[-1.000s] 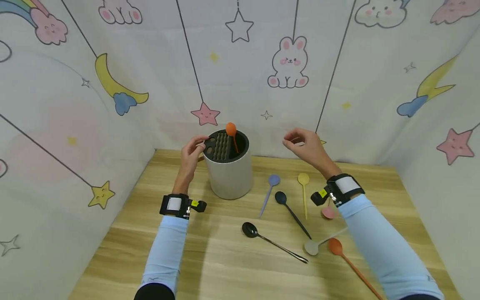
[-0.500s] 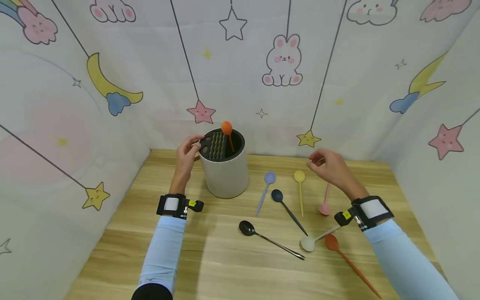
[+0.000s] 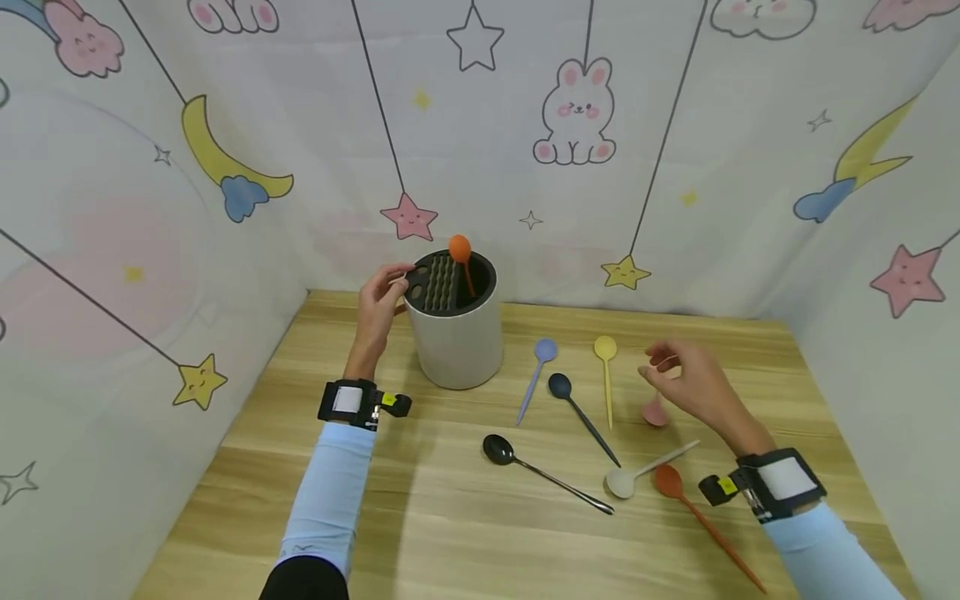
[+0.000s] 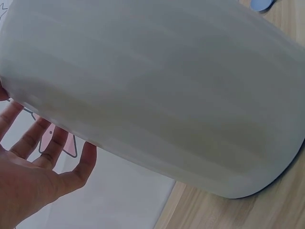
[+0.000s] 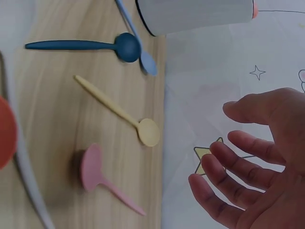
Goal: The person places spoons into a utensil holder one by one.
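My left hand [image 3: 377,310] holds the left rim of a pale utensil holder [image 3: 459,354] with a dark, slotted top. In the left wrist view its fingertips touch the holder's outer wall [image 4: 157,95]. An orange spoon [image 3: 460,250] stands in the holder's opening, bowl upward. With nothing in its grasp, my right hand [image 3: 693,385] hovers over the pink ladle [image 3: 655,412], fingers loosely bent. In the right wrist view the ladle [image 5: 91,168] lies apart from the fingers. The hand covers part of its handle in the head view.
On the wooden table [image 3: 450,533] lie a lilac spoon [image 3: 545,350], a yellow spoon [image 3: 605,348], a dark blue spoon [image 3: 559,386], a black-bowled metal spoon [image 3: 498,449], a whitish spoon [image 3: 621,483] and an orange-red spoon [image 3: 669,481]. Patterned cloth walls [image 3: 480,125] enclose it.
My right hand has moved right and down, from beside the holder to above the pink ladle. The left hand has stayed at the holder's rim.
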A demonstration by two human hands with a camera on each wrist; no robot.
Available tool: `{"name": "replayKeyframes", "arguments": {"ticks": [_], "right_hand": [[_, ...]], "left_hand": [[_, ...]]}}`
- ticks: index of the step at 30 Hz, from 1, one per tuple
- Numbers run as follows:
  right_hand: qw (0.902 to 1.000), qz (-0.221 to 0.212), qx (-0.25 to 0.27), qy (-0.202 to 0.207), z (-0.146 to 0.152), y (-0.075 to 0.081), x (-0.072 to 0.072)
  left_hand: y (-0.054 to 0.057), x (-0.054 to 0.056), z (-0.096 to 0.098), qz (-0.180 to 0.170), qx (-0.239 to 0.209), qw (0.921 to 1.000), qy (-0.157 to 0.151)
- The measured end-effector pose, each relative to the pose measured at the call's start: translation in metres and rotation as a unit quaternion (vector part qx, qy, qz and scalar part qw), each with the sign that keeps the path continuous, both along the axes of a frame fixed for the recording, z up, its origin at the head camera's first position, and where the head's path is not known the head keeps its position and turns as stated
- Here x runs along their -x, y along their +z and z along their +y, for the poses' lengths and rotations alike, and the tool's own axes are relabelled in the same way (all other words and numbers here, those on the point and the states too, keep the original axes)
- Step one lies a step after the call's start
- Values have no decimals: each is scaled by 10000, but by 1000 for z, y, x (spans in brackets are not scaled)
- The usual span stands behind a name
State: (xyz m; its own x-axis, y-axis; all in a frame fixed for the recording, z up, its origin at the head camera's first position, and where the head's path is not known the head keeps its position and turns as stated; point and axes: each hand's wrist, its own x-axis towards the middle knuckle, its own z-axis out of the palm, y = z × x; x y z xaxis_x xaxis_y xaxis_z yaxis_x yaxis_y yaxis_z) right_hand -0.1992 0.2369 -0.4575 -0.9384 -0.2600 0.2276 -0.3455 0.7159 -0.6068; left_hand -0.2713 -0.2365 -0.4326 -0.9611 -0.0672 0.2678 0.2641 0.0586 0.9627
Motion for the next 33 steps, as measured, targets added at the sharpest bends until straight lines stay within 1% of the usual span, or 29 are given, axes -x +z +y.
{"name": "replayKeyframes", "arguments": {"ticks": [3,6,9,14,18,22,25,29,33], "right_hand": [[9999,162,-30,39,6,-7,-10],[9998,169,-97,-26,13,-12,-20],[9997,47,-215,-108,18,-16,-31],[9992,-116,-318,-223,26,-25,-48],[9990,-46,-301,-321,32,-35,-59],[9987,67,-292,-424,37,-46,-71],[9986,219,-288,-393,39,-56,-78],[9988,205,-223,-374,39,-64,-87],[9982,-69,-214,-547,40,-66,-97]], "left_hand": [[1,0,0,20,24,10000,-2],[1,0,1,24,52,10000,29],[0,-1,2,20,52,10000,43],[-1,-3,3,5,78,10000,-22],[1,-2,2,63,63,10000,-31],[-2,-4,1,71,-20,10000,-19],[-5,-3,-1,46,-39,10000,51],[-17,7,-5,40,-66,9999,127],[-27,18,-7,66,-85,9999,92]]}}
